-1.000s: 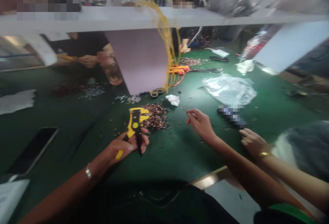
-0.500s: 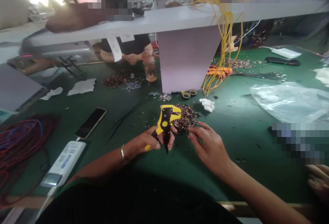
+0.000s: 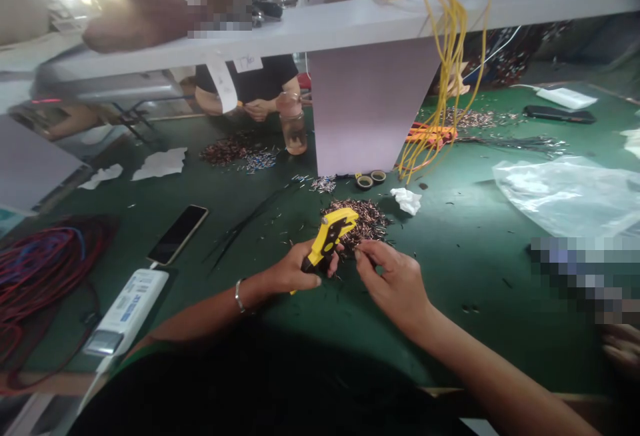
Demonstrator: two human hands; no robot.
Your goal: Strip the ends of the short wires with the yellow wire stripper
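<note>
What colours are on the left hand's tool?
Yellow and black; the tool shows best in the head view.

Yellow wire stripper [image 3: 327,241] (partly black), tilted, small wire scraps [image 3: 371,220], heaped

A head-worn camera looks forward and down, near the left hand [image 3: 299,268] and right hand [image 3: 395,277], across the green table [image 3: 450,249] toward a white shelf [image 3: 340,21].

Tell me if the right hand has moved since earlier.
Yes, leftward: the right hand's fingers, earlier right of the tissue, now reach left of it.
</note>
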